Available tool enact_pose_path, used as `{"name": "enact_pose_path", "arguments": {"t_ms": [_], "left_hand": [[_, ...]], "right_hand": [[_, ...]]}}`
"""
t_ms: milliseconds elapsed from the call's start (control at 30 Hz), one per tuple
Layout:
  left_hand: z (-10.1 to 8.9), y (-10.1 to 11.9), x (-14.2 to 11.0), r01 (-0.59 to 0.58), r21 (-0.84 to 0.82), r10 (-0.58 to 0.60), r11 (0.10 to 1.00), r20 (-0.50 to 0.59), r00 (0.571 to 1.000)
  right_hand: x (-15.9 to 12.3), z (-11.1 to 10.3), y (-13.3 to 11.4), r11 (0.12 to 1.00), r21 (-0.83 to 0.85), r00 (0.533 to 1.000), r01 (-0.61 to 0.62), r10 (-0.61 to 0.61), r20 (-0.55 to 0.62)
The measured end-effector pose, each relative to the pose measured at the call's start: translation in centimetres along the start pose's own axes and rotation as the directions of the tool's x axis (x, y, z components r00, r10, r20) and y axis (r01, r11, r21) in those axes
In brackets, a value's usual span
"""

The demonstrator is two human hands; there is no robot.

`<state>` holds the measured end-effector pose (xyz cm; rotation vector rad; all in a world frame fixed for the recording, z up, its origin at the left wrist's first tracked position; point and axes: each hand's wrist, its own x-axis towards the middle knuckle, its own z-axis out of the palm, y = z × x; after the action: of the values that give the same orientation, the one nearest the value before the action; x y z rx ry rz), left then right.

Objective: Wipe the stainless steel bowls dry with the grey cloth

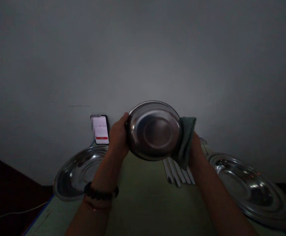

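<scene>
A shiny stainless-steel bowl (155, 131) is held up over the table, its rounded underside facing me. My left hand (118, 137) is closed on the bowl's left rim, with dark beads around the wrist. On the other side, my right hand (194, 149) is closed around a green-grey cloth (187, 137), which lies against the bowl's right edge. The cloth and the bowl hide most of the right fingers. Below the bowl, several metal cutlery handles (174, 173) lie side by side on the table.
One wide steel basin (66, 180) stands at the left of the green table (143, 203). At the right sit stacked steel basins (253, 186). A phone (102, 131) with a lit screen leans against the grey wall (143, 59). A white cable (17, 212) runs off the table's left edge.
</scene>
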<state>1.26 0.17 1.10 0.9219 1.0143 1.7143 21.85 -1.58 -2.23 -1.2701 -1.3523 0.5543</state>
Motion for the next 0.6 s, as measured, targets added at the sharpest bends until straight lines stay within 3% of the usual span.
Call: {"name": "enact_pose_path", "arguments": {"t_ms": [67,100,167,200,267,333,467,600], "left_hand": [[-0.6,0.0,0.4,-0.011,0.114,0.005,0.993,0.055,0.998],[-0.8,0.1,0.4,-0.025,0.186,0.006,0.982,0.1,0.995],[-1.3,0.6,0.1,-0.063,0.338,-0.029,0.939,0.26,0.965],[-1.4,0.9,-0.1,-0.075,0.394,-0.074,0.916,0.349,0.934],[-1.5,1.5,-0.8,-0.142,0.503,-0.189,0.853,0.55,0.814],[-1.3,1.7,-1.3,-0.209,0.525,-0.224,0.825,0.643,0.733],[-1.3,1.5,-1.3,-0.129,0.416,-0.169,0.9,0.608,0.776],[-1.4,1.1,-0.7,-0.003,0.301,-0.166,0.954,0.534,0.829]], "right_hand": [[-0.3,-0.1,-0.9,0.995,0.034,0.992,-0.093,0.095,-0.079],[-0.4,-0.1,-1.4,0.991,0.065,0.991,-0.114,0.118,-0.062],[-0.7,-0.2,-2.2,0.982,0.141,0.99,-0.127,0.116,0.08],[-0.8,-0.1,-2.5,0.978,0.17,0.979,-0.117,0.085,0.184],[-1.1,0.0,-2.8,0.973,0.211,0.936,-0.097,0.017,0.352],[-1.3,0.2,-2.8,0.971,0.226,0.917,-0.076,-0.021,0.398],[-1.4,0.9,-2.5,0.952,0.293,0.938,-0.085,-0.023,0.347],[-1.0,1.0,-2.2,0.945,0.318,0.977,-0.08,0.011,0.213]]}}
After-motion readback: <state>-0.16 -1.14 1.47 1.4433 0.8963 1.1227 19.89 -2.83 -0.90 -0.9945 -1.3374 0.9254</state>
